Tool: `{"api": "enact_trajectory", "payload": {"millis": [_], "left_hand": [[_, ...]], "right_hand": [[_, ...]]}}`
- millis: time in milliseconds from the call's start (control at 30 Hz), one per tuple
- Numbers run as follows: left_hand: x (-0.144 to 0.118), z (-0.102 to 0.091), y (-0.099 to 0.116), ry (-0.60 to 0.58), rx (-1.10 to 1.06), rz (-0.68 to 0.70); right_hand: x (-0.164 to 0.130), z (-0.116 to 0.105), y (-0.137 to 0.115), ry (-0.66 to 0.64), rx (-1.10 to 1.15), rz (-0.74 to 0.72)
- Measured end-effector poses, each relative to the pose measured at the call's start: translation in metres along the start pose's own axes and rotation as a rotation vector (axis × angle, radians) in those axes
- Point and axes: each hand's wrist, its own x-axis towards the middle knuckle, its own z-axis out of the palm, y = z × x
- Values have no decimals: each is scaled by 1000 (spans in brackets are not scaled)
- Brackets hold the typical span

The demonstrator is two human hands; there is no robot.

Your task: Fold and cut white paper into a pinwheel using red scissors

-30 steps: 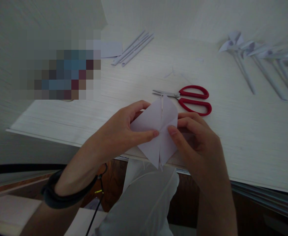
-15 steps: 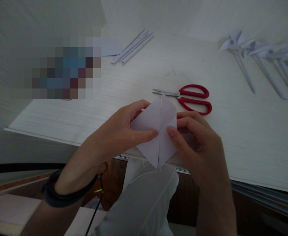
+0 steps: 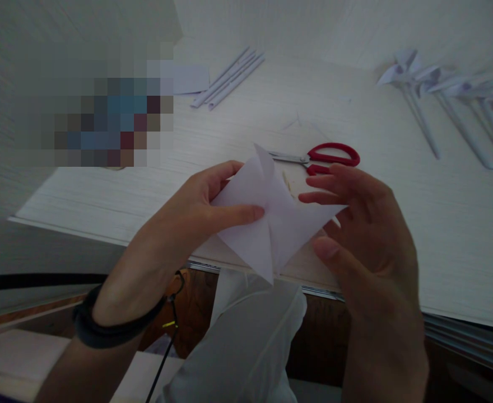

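Note:
A white sheet of paper (image 3: 246, 190), slit and with corners standing up, is pinched in my left hand (image 3: 204, 210), thumb on top near its middle and fingers behind. My right hand (image 3: 364, 240) is off to the paper's right, fingers spread, close to the sheet's right-hand point; I see nothing between its thumb and fingers. Just behind the paper lie red-handled scissors (image 3: 334, 152), partly covered by the right fingers and by the sheet.
Several rolled paper sticks (image 3: 229, 78) lie at the back beside flat white paper (image 3: 190, 79). Several paper pinwheels (image 3: 414, 106) on sticks rest at the right. Thin paper scraps (image 3: 299, 120) are behind the scissors. The table's front edge (image 3: 74, 232) runs below my hands.
My right hand has let go of the paper and moved right, its fingers opening. The sheet's right side has sprung outward. My left hand has shifted slightly left and up with the sheet.

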Motion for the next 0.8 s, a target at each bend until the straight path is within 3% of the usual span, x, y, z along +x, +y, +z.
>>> {"api": "enact_trajectory", "payload": {"millis": [133, 333, 800], "left_hand": [[2, -1, 2, 41, -124, -22], [3, -1, 3, 40, -144, -13], [2, -2, -4, -13, -14, 62]], "right_hand": [[-1, -4, 0, -155, 192, 178], [-3, -6, 3, -283, 151, 293], [-2, -5, 3, -237, 183, 365]]}}
